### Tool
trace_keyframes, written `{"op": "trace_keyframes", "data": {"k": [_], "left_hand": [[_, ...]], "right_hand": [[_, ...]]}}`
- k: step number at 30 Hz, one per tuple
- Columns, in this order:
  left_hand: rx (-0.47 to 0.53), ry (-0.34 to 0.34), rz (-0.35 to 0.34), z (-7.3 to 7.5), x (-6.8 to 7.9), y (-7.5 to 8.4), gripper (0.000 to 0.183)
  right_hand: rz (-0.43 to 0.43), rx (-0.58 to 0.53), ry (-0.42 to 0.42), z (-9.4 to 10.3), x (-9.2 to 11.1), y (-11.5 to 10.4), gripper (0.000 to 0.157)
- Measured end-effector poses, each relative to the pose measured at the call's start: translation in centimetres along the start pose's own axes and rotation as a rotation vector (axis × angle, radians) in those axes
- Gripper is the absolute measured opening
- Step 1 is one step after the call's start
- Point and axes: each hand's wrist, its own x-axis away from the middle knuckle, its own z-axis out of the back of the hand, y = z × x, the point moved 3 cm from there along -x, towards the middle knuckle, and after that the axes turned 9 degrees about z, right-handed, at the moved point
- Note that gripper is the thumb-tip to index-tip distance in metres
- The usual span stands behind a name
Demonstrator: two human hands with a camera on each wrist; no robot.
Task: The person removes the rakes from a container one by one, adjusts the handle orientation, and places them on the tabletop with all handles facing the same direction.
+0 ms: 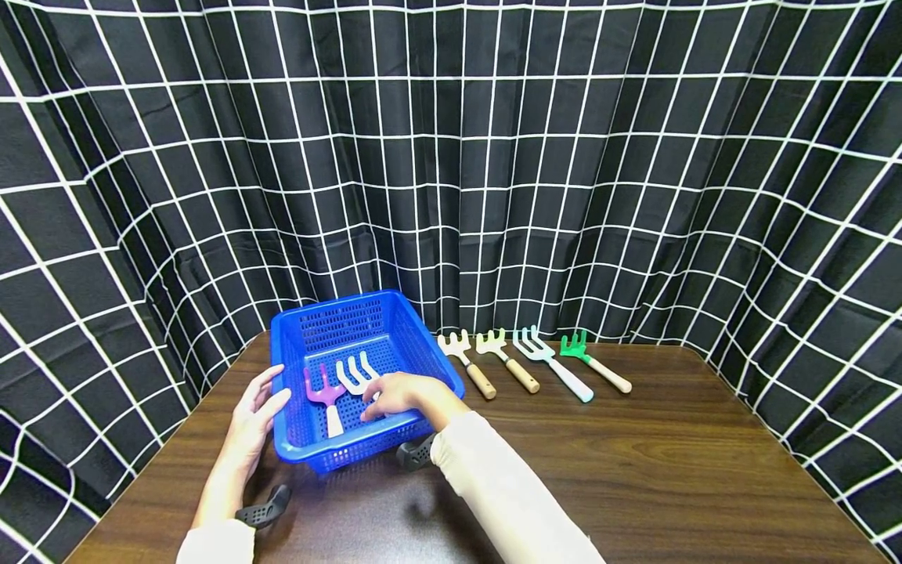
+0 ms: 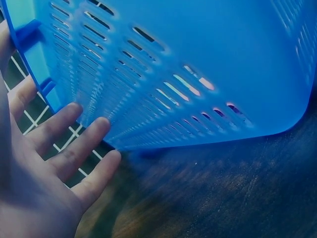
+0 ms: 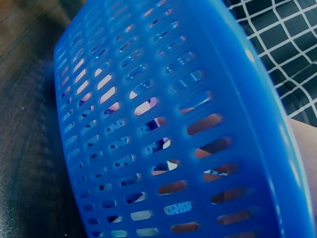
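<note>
A blue plastic basket (image 1: pixel 395 301) with slotted walls stands on the left of the table. Inside it lies a purple hand rake (image 1: pixel 324 394) with a pale pink handle. Beside that is a white hand rake (image 1: pixel 357 376), tines toward the back. My right hand (image 1: pixel 398 392) reaches over the basket's near right rim and holds the white rake, hiding its handle. At the basket's left side, my left hand (image 1: pixel 250 411) touches the wall by the rim. In the left wrist view, fingers (image 2: pixel 81 148) spread fairly straight along the basket's outer wall (image 2: pixel 198 39).
Right of the basket, several hand rakes lie in a row: a cream one (image 1: pixel 468 366), a yellow-green one (image 1: pixel 509 362), a pale mint one (image 1: pixel 554 366) and a green one (image 1: pixel 595 362). A black curtain (image 1: pixel 493 157) with white grid lines surrounds the brown wooden table (image 1: pixel 669 454).
</note>
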Motion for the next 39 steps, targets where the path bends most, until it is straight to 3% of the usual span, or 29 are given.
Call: {"op": "trace_keyframes", "data": {"k": [8, 24, 32, 39], "left_hand": [[0.013, -0.005, -0.019, -0.1, 0.0, 0.2, 0.050], [-0.018, -0.007, -0.005, -0.2, 0.1, 0.3, 0.052], [-0.013, -0.012, 0.002, -0.2, 0.2, 0.3, 0.052], [-0.008, -0.010, 0.002, -0.2, 0.1, 0.2, 0.052]], "right_hand": [[0.008, -0.053, 0.189, 0.8, -0.1, 0.4, 0.037], [0.133, -0.093, 0.539, 2.0, 0.4, 0.5, 0.027], [0.084, -0.076, 0.756, 2.6, 1.0, 0.7, 0.019], [0.026, -0.084, 0.854, 3.1, 1.2, 0.9, 0.022]]}}
